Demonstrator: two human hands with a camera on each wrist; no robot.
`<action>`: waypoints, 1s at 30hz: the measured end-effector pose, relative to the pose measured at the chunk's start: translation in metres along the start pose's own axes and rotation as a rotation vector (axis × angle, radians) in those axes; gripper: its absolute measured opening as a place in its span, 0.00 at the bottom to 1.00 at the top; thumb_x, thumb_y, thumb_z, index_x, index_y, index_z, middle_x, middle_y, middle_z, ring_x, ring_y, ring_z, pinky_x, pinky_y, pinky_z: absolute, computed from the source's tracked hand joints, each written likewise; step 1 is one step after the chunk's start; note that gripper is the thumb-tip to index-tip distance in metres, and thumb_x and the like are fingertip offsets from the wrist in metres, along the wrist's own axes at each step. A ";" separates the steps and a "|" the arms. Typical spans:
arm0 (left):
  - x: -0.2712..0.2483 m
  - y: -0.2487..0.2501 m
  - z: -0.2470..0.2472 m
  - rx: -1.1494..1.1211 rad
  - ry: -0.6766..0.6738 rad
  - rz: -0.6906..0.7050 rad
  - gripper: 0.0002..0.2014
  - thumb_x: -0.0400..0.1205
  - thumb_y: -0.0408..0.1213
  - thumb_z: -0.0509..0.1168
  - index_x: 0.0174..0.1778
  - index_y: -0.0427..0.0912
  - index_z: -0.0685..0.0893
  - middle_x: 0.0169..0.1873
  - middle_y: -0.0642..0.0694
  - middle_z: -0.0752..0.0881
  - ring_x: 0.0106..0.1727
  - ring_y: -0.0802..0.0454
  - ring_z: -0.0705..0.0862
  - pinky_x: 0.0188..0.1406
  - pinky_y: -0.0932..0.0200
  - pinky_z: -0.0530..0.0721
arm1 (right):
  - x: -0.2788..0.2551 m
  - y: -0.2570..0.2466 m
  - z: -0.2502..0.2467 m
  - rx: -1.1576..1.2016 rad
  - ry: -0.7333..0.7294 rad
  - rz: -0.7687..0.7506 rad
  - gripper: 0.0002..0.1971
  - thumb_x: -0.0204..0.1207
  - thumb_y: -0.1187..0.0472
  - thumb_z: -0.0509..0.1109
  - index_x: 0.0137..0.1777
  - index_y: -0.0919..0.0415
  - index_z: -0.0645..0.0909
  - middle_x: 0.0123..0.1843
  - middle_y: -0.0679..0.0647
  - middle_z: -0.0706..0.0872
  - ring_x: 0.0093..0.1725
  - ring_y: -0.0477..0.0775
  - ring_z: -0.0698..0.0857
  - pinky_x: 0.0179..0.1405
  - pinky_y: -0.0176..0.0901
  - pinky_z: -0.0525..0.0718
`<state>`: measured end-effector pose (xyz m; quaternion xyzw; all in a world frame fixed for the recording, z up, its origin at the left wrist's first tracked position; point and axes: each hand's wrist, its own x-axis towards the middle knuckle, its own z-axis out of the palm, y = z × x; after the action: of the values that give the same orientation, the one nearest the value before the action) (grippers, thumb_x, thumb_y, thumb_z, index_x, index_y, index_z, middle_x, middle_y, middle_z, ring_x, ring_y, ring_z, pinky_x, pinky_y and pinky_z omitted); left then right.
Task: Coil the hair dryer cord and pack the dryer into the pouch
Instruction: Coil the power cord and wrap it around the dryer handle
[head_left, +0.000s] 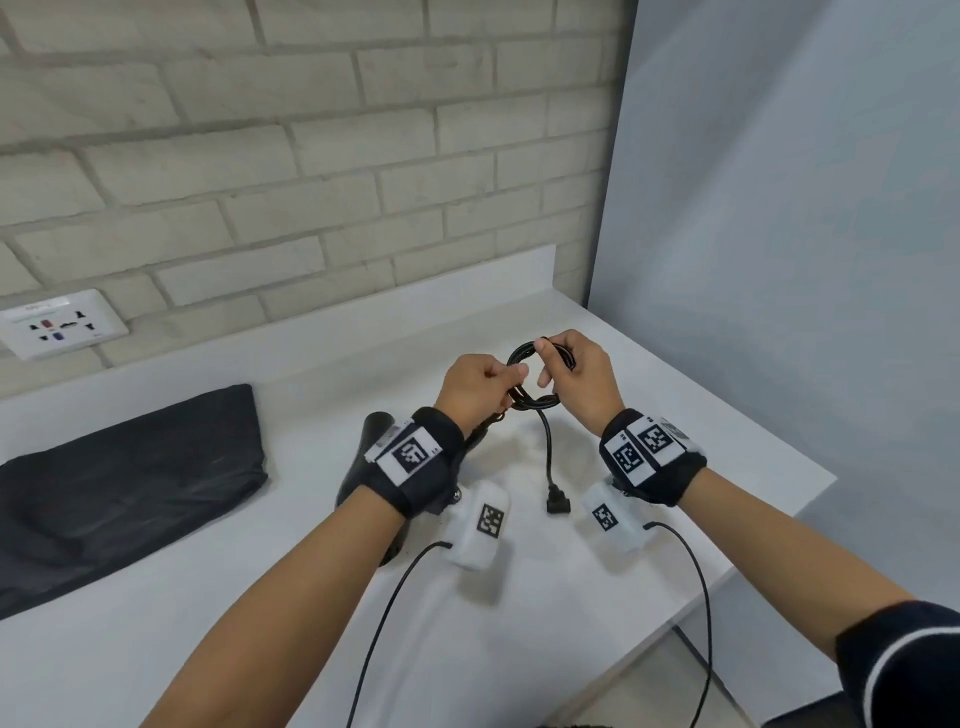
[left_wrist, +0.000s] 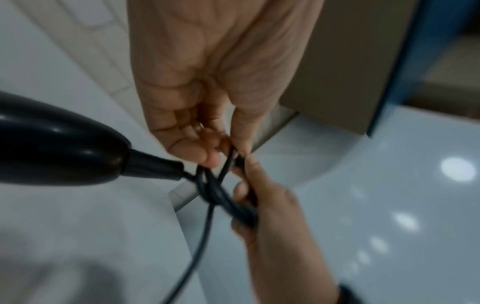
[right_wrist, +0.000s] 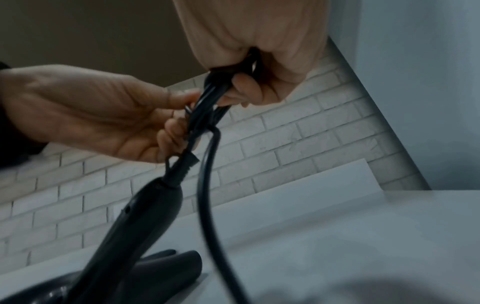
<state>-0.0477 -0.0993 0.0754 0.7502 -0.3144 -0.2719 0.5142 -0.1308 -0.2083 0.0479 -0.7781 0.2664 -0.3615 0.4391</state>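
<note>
Above the white counter (head_left: 311, 415), both hands hold the black cord, wound into a small coil (head_left: 540, 401). My left hand (head_left: 514, 384) pinches the coil's left side, close to where the cord leaves the hair dryer's handle (left_wrist: 64, 148). My right hand (head_left: 545, 364) grips the coil's upper right with curled fingers; the right wrist view shows the bundled strands (right_wrist: 223, 88) passing through its fist. A loose tail hangs down to the plug (head_left: 558, 505) on the counter. The black dryer (head_left: 363, 467) lies largely hidden under my left wrist. The dark pouch (head_left: 130, 483) lies flat at the left.
A wall socket plate (head_left: 62, 325) sits on the brick wall at the left. The counter ends at a grey side wall (head_left: 779, 260) on the right and a front edge near my right forearm. Two thin black cables (head_left: 395, 597) trail from the wrist cameras.
</note>
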 end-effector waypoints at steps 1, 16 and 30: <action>0.001 0.003 -0.004 -0.083 -0.046 -0.067 0.15 0.82 0.42 0.63 0.31 0.39 0.76 0.26 0.44 0.77 0.27 0.51 0.77 0.29 0.63 0.80 | -0.001 0.001 -0.001 -0.010 -0.003 -0.015 0.10 0.80 0.55 0.64 0.43 0.61 0.76 0.24 0.48 0.80 0.22 0.36 0.78 0.31 0.32 0.73; -0.012 0.008 -0.010 -0.124 0.024 0.160 0.09 0.82 0.32 0.62 0.36 0.43 0.76 0.30 0.47 0.84 0.28 0.54 0.82 0.32 0.65 0.84 | 0.000 0.008 -0.001 -0.027 0.013 -0.102 0.09 0.79 0.55 0.66 0.41 0.60 0.78 0.27 0.49 0.85 0.23 0.37 0.78 0.30 0.36 0.72; -0.027 0.003 -0.034 -0.432 -0.229 -0.056 0.06 0.84 0.33 0.58 0.55 0.39 0.77 0.28 0.49 0.77 0.27 0.57 0.83 0.38 0.65 0.86 | 0.009 0.016 0.004 -0.054 0.094 -0.074 0.13 0.79 0.56 0.66 0.45 0.68 0.79 0.28 0.48 0.80 0.26 0.43 0.84 0.34 0.39 0.80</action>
<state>-0.0409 -0.0594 0.0920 0.5956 -0.2841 -0.4301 0.6161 -0.1241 -0.2205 0.0357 -0.7811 0.2674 -0.4063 0.3915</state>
